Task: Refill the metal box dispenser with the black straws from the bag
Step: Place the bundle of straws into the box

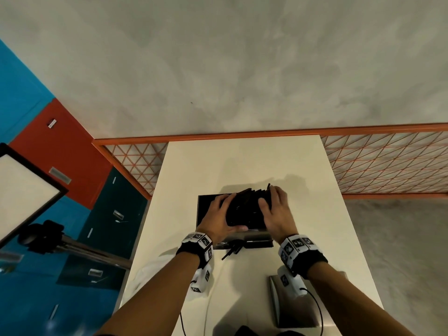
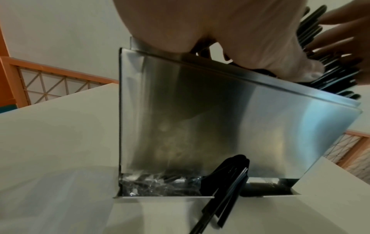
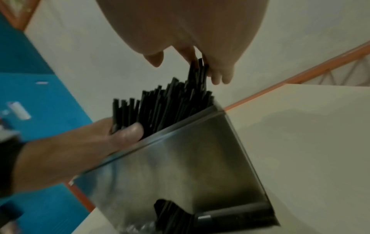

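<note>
The metal box dispenser (image 1: pixel 244 241) (image 2: pixel 200 118) (image 3: pixel 190 166) stands open-topped in the middle of the white table (image 1: pixel 218 166). A thick bundle of black straws (image 1: pixel 244 207) (image 2: pixel 328 76) (image 3: pixel 170 101) sticks up slantwise out of its top. My left hand (image 1: pixel 230 212) (image 3: pixel 124 131) grips the bundle's near-left side, thumb pressed on the straws. The straight fingers of my right hand (image 1: pixel 274 202) (image 3: pixel 192 63) touch the straws' upper ends on the right. A few straws (image 1: pixel 232 251) (image 2: pixel 226 186) (image 3: pixel 170 212) poke out of the front slot at the bottom.
A metal lid (image 1: pixel 293 304) lies on the table under my right forearm. Crumpled white plastic (image 1: pixel 145 275) sits at the table's left edge. An orange mesh railing (image 1: pixel 242 135) runs behind the table. A tripod with a light panel (image 1: pixel 72 246) stands to the left.
</note>
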